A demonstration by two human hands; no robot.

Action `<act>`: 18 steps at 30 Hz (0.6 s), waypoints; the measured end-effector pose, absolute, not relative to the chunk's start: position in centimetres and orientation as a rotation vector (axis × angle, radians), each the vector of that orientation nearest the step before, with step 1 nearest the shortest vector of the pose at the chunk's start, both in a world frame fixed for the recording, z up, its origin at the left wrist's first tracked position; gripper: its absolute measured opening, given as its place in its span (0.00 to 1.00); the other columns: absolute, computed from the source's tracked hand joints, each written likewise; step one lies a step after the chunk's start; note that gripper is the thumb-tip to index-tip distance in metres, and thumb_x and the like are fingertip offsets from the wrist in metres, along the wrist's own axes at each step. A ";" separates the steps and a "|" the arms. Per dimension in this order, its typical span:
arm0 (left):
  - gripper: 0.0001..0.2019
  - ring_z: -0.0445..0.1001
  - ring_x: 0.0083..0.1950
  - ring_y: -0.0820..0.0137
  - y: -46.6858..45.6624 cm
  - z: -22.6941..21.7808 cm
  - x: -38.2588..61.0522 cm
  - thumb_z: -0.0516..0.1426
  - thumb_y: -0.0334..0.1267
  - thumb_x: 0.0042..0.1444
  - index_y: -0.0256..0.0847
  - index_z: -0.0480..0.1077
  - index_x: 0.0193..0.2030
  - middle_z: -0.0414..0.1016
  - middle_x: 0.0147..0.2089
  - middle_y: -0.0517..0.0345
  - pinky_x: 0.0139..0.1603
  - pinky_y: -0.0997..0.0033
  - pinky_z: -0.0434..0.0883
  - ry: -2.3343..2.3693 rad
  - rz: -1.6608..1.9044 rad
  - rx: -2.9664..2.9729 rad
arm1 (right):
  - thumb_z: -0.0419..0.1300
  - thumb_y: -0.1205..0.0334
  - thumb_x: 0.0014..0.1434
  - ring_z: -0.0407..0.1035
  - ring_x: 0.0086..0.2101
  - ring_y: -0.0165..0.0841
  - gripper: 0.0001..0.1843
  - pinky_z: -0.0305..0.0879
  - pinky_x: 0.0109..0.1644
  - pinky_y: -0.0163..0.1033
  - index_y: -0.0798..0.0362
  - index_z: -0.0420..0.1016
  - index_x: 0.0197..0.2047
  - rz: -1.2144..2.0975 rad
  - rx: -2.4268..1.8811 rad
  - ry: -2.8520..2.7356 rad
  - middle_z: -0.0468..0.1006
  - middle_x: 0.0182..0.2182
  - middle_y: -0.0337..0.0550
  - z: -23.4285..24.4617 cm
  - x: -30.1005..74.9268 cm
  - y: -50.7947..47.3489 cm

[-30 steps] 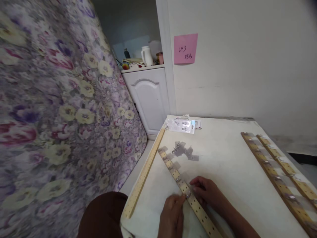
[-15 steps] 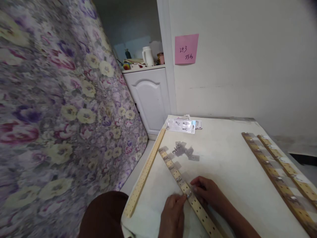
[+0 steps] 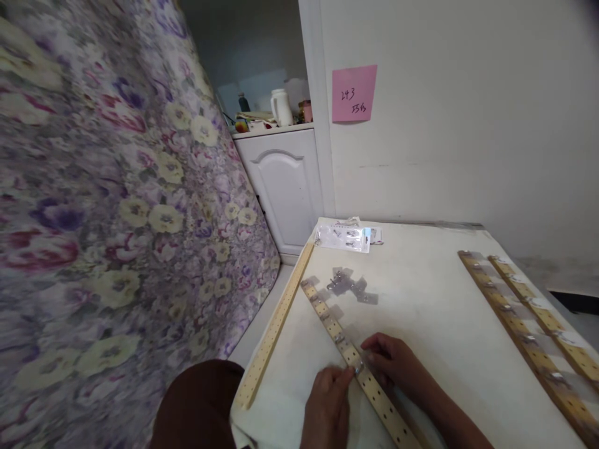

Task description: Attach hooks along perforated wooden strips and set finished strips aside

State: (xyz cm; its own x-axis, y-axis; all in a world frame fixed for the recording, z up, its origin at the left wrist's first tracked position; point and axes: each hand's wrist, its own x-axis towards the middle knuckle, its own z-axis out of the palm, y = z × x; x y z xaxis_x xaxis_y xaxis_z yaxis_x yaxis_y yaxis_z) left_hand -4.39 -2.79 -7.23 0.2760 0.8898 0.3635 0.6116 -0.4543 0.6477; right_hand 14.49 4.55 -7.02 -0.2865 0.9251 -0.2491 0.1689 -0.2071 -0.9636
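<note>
Step in hand looks like seating a clip [image 3: 359, 368] on the holed strip [image 3: 375, 394], which lies on the table [image 3: 421, 274] along an 11-to-5 o'clock line; next move seems to call for steady pressure there. Left hand [image 3: 327, 399], at the clip's 7 o'clock, fingers bunched, fingertip touching it; can't tell if pinching. Right hand [image 3: 390, 358], at 3, fingers curled, grip unclear. Loose clips [image 3: 344, 282] at 12.

Head view, facing forward, down across table [image 3: 421, 280]
</note>
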 end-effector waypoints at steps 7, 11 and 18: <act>0.21 0.72 0.44 0.66 -2.8 -7.2 -4.3 0.47 0.27 0.61 0.46 0.65 0.58 0.71 0.42 0.51 0.44 0.68 0.73 1.373 1.020 2.196 | 0.57 0.65 0.49 0.64 0.20 0.25 0.08 0.60 0.22 0.31 0.53 0.71 0.35 1.463 -1.361 -1.503 0.71 0.23 0.33 -7.1 14.6 4.6; 0.20 0.71 0.43 0.67 -2.7 -6.9 -4.3 0.46 0.27 0.61 0.46 0.66 0.57 0.71 0.41 0.51 0.43 0.68 0.72 1.375 1.035 2.191 | 0.56 0.65 0.51 0.64 0.22 0.26 0.07 0.60 0.25 0.31 0.54 0.72 0.35 1.378 -1.370 -1.562 0.72 0.23 0.35 -6.8 14.5 4.4; 0.21 0.71 0.42 0.67 -2.7 -6.9 -4.1 0.46 0.25 0.60 0.45 0.66 0.56 0.71 0.40 0.51 0.41 0.68 0.73 1.383 1.050 2.224 | 0.61 0.64 0.48 0.66 0.26 0.30 0.08 0.60 0.30 0.33 0.53 0.73 0.35 1.253 -1.435 -1.665 0.73 0.22 0.35 -6.3 14.3 4.1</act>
State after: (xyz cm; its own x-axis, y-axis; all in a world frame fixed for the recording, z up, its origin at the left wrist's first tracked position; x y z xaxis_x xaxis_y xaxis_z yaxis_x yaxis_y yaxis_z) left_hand -4.10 -2.70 -6.87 0.2621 0.8701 0.4175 0.6361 -0.4811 0.6032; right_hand 14.32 4.13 -6.35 -0.2334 0.9632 -0.1330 0.3949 -0.0311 -0.9182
